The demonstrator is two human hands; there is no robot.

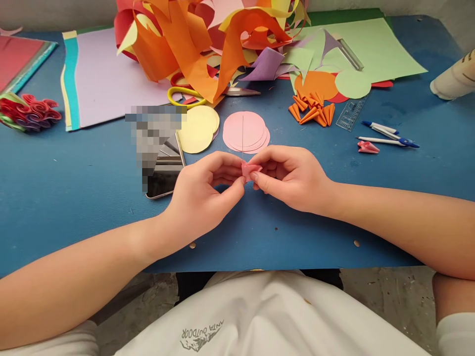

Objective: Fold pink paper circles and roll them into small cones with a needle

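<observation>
Between my two hands, above the front part of the blue table, is a small folded piece of pink paper [249,173]. A thin straight needle or wire [242,141] stands up from it. My left hand [200,190] pinches the paper's left side with thumb and fingers. On the right side, my right hand [293,178] grips the paper, thumb in front and index finger over the top. Just beyond lie a stack of pink paper circles [256,131] and a stack of pale yellow circles [196,133]. The hands partly hide the paper.
Left of the hands is a shiny metal box [166,170], partly blurred. Behind are yellow-handled scissors [181,93] and heaped orange scraps [193,44]. Rightward lie orange paper cones [315,106], a clear ruler [351,113], pens [386,141] and a folded pink piece [368,147].
</observation>
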